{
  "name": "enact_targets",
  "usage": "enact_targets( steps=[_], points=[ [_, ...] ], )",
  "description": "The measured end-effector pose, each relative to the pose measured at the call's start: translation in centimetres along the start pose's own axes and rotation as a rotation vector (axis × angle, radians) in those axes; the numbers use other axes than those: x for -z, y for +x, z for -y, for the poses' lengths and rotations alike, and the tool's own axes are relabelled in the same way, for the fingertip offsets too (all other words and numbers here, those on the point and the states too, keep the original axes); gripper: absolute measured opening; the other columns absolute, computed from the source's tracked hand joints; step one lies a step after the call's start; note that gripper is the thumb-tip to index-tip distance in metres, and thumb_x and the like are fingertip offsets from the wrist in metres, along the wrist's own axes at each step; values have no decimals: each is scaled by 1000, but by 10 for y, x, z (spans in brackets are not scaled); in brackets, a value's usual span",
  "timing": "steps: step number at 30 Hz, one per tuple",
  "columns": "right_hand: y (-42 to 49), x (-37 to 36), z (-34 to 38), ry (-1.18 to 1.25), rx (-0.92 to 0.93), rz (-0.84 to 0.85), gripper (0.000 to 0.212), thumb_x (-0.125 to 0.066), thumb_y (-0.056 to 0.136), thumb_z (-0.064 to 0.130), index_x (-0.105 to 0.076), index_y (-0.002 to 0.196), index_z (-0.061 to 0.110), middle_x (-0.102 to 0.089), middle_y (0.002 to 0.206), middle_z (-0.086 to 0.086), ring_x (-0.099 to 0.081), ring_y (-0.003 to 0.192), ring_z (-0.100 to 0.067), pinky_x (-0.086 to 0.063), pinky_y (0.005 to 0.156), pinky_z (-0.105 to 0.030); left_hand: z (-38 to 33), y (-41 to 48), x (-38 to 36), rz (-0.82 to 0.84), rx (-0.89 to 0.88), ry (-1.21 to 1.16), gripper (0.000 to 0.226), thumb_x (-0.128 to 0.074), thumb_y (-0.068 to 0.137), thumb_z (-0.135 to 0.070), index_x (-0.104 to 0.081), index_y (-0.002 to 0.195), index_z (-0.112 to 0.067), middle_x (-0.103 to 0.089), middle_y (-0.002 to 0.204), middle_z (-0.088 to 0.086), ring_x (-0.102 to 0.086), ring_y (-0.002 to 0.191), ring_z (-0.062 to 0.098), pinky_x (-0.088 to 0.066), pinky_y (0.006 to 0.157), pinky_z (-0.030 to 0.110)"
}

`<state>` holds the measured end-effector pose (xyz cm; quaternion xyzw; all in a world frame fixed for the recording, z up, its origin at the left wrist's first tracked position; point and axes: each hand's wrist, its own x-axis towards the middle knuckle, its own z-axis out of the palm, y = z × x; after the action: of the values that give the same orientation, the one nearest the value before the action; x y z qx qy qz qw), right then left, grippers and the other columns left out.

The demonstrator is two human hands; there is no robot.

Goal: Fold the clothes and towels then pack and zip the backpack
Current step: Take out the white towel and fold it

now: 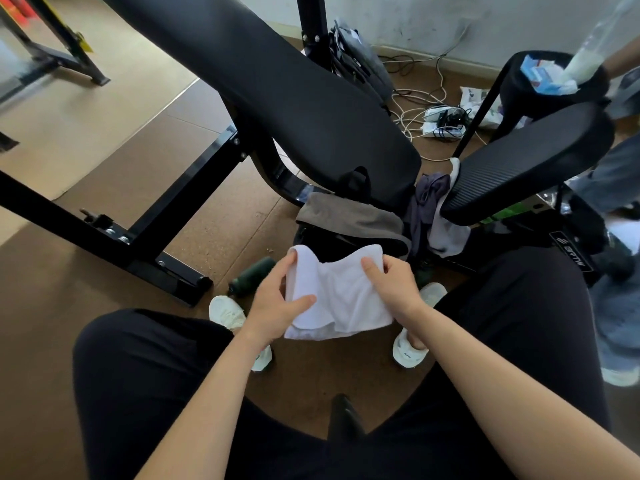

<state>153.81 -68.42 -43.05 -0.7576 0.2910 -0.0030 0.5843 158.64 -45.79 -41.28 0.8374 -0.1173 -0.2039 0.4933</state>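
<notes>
white towel spans left hand and right hand; both grips clutch its edges, apparently doubled.

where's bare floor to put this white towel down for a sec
Bare floor lies between the bench frame and the grey garment, and more between the two white shoes, under the held white towel. Crowded: the garment drapes the black backpack, purple clothes beside it, a green bottle by the bench's foot, a power strip near the wall.

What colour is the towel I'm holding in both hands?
White. The towel shows best in the head view, gripped between the left hand and right hand.
</notes>
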Motion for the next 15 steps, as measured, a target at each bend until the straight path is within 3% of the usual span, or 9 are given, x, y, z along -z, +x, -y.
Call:
enact_targets(
  steps=[2, 4, 8, 12, 15],
  points=[
    [-6, -7, 1, 37, -1, 84, 29, -62, 100, 33, -66, 93, 5, -71, 91, -10, -69, 83, -21, -56, 71, -41, 0, 0, -10, 61, -15, -10, 83, -79, 88, -18, -30, 150, -42, -35, 144, -24, -34, 132, 0, -38, 108, 22],
    [-12, -12, 2, 94, 15, 165, 24, -62, 100, 30, -68, 106, 8, -72, 101, -9, -71, 95, -22, -60, 79, -41, 2, -1, -20, 108, -41, 2, 84, -80, 88, -19, -30, 152, -41, -37, 143, -24, -36, 132, -2, -40, 108, 20],
    [-23, -21, 5, 124, 46, 282, 22, -58, 102, 36, -66, 109, 17, -71, 103, -5, -72, 93, -15, -62, 80, -34, 0, -3, -34, 129, -81, 9, 77, -76, 91, -24, -32, 154, -31, -43, 147, -12, -47, 131, 9, -51, 106, 30],
    [-24, -23, 5, 133, -15, 324, 38, -57, 99, 50, -65, 104, 13, -67, 104, -16, -68, 91, -28, -54, 80, -32, -6, -7, -31, 181, -66, -163, 46, -56, 92, -28, -35, 133, -24, -51, 127, -1, -61, 108, 23, -59, 84, 36],
    [-24, -23, 3, 45, 25, 367, 46, -69, 88, 58, -64, 106, 16, -66, 105, -13, -67, 92, -20, -55, 84, -34, -9, -8, -26, 245, -38, -311, 34, -42, 95, -21, -30, 127, -21, -60, 124, 11, -70, 96, 34, -63, 72, 43]
  ],
)
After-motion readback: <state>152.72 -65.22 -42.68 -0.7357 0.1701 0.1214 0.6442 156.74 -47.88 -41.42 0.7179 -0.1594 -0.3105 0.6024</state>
